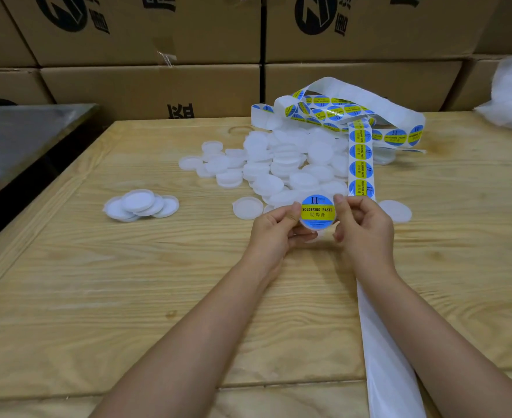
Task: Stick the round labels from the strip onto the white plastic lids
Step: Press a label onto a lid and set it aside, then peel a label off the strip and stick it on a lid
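Btwn hands: labelled lid

Both hands hold one white lid over the wooden table: left hand pinching its left edge, right hand its right. A round label covers its face, seemingly stuck flat. Just behind, the label strip crosses a pile of lids

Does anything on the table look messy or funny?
Yes. The label strip lies tangled in loose loops behind the heap of white lids, and its empty backing trails off the near edge of the table. The labelled lid held by the left hand and right hand looks fine.
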The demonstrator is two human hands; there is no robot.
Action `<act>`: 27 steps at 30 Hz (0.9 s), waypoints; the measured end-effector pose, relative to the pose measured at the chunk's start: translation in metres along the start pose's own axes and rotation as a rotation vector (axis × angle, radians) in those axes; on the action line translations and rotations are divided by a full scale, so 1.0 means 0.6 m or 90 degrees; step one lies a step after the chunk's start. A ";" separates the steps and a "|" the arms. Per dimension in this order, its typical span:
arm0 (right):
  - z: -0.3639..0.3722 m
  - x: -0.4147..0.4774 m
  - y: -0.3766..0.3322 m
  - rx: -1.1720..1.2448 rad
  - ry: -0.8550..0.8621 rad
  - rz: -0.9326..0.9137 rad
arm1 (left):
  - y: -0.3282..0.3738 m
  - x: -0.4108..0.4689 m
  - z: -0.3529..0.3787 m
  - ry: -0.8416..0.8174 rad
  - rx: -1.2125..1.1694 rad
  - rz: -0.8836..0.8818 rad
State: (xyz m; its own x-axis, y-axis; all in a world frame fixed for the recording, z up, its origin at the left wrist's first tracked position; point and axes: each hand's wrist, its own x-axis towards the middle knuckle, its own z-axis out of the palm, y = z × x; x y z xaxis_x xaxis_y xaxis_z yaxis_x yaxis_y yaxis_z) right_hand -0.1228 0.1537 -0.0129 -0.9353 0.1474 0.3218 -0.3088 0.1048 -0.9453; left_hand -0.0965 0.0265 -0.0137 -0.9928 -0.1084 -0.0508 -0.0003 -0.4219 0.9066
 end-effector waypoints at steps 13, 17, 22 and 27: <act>-0.102 0.080 0.053 -0.635 -0.034 0.018 | 0.108 0.025 -0.220 0.344 1.013 0.371; -0.115 0.090 0.066 -0.670 -0.095 0.071 | 0.103 0.023 -0.234 0.330 1.131 0.333; -0.124 0.088 0.067 -0.664 -0.068 0.053 | 0.094 0.031 -0.252 0.396 1.215 0.175; -0.129 0.089 0.063 -0.612 -0.007 0.042 | 0.086 0.030 -0.254 0.404 1.157 0.165</act>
State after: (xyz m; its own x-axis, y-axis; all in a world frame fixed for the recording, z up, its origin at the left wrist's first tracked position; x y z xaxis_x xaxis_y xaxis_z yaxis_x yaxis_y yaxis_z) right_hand -0.1711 0.2416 -0.0276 -0.9489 0.1724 0.2643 0.0129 0.8582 -0.5132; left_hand -0.0960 -0.1344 -0.0315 -0.8082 -0.4393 0.3922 -0.4020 0.8982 0.1778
